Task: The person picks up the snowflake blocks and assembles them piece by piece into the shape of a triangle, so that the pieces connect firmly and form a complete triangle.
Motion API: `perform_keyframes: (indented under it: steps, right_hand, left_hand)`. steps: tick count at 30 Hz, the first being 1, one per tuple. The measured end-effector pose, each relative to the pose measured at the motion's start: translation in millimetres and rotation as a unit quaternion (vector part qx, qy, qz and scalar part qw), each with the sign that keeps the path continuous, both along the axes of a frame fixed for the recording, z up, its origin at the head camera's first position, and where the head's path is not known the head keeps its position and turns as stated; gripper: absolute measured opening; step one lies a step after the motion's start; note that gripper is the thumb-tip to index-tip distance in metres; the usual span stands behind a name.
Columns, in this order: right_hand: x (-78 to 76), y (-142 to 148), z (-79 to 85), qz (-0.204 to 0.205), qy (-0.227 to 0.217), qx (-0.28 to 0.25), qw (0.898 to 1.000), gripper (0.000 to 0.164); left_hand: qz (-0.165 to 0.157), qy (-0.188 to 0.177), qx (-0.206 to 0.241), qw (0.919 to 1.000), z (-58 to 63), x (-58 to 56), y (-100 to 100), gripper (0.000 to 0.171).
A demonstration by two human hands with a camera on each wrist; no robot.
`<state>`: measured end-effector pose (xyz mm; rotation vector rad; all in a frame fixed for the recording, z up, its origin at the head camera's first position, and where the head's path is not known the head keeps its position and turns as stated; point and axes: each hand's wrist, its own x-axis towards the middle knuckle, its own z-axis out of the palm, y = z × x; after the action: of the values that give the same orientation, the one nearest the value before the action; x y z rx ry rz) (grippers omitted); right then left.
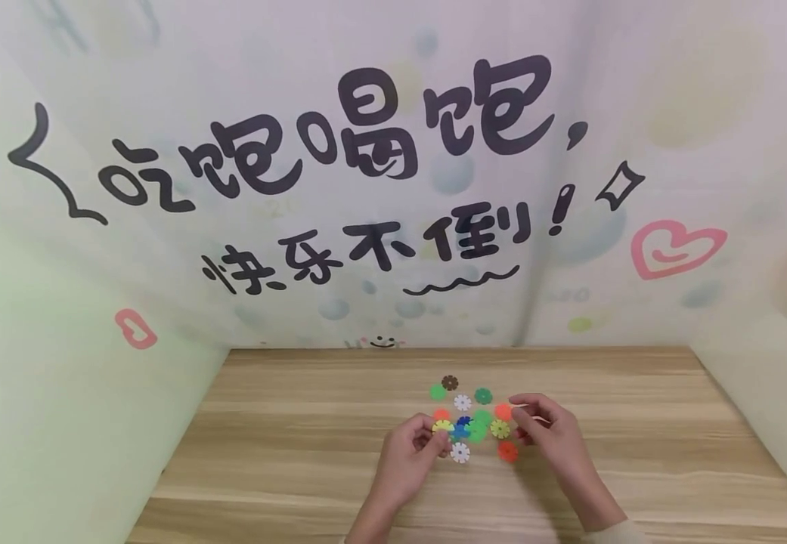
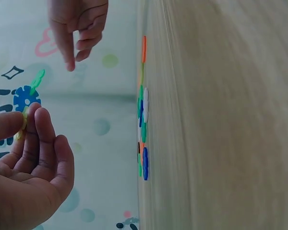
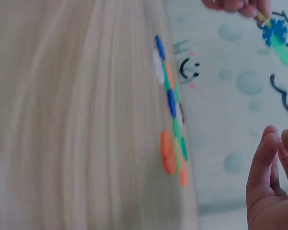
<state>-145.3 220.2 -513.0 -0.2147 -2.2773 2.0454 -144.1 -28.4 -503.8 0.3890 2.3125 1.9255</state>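
My left hand (image 1: 405,458) pinches a yellow notched plastic disc (image 2: 21,130) between thumb and fingertips. Slotted into that piece is a blue disc (image 2: 27,98), and a light green disc (image 2: 38,80) stands at the blue one's far side. In the left wrist view this joined chain is raised above the tabletop. To its right, my right hand (image 1: 559,437) hovers over the table, thumb and forefinger close together with nothing seen between them. From above, its fingertips are beside an orange disc (image 1: 503,412) that lies on the table.
Loose discs lie flat around and beneath the hands: a brown one (image 1: 450,383), a white one (image 1: 460,452), a red-orange one (image 1: 508,452) and several others. The wood-grain table (image 1: 284,453) meets a printed cloth backdrop (image 1: 311,317) behind and a pale wall (image 1: 60,423) at left.
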Motion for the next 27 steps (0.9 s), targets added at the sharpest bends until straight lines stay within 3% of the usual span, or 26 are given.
perform_keyframes:
  steps: [8, 14, 21, 27]
  right_hand:
    - [-19.4, 13.3, -9.9, -0.004, -0.033, 0.056, 0.998, 0.034]
    - [-31.4, 16.8, -23.8, -0.004, -0.068, 0.058, 0.996, 0.034]
    - [-40.3, 20.2, -39.6, -0.010, -0.077, 0.070, 0.995, 0.033]
    - [-41.9, 18.9, -49.3, 0.012, -0.074, 0.095, 0.993, 0.032]
  left_hand:
    - [-0.007, 0.006, 0.012, 0.9999, -1.3, -1.9, 0.7, 0.013]
    - [-0.006, 0.000, 0.017, 0.9998, -1.2, -1.5, 0.4, 0.013]
    - [-0.013, 0.001, 0.026, 0.9996, -0.5, -1.3, 2.6, 0.011]
    - [-0.009, -0.004, 0.020, 0.9998, 0.8, 1.3, 0.2, 0.012]
